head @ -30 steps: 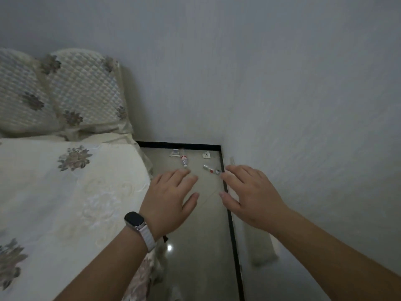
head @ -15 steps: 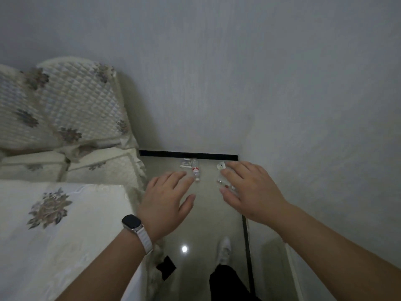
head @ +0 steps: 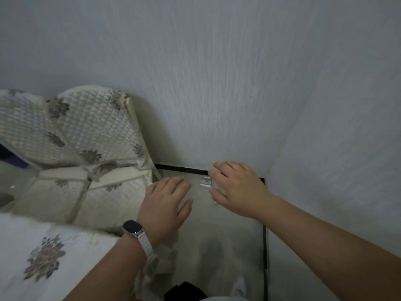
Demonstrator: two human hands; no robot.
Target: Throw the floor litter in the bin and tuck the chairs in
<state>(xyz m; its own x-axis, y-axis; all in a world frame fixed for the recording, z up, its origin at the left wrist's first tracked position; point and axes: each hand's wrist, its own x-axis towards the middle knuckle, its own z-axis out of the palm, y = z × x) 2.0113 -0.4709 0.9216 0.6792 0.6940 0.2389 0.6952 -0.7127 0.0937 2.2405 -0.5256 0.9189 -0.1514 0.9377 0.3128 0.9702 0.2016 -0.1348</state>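
Two bare hands are hovering over the floor corner I am watching. Right hand (head: 237, 187): fingers spread wide, palm down, holding nothing; I am seeing its fingertips (head: 213, 172) reaching past a small pale wrapper (head: 205, 182), which is lying on the floor (head: 227, 235) just beside the index finger, near the black skirting strip (head: 182, 169). One more pale scrap (head: 216, 202) is peeking out under the thumb; too blurred to identify. Left hand (head: 166, 208): also open and flat, empty, wearing a watch (head: 132, 228) on a white band, sitting left of the wrapper and apart from it. Chair (head: 86, 148) with quilted floral covers is standing left of both hands, against the wall (head: 217, 83). Floral cloth (head: 43, 257) is filling the lower left.
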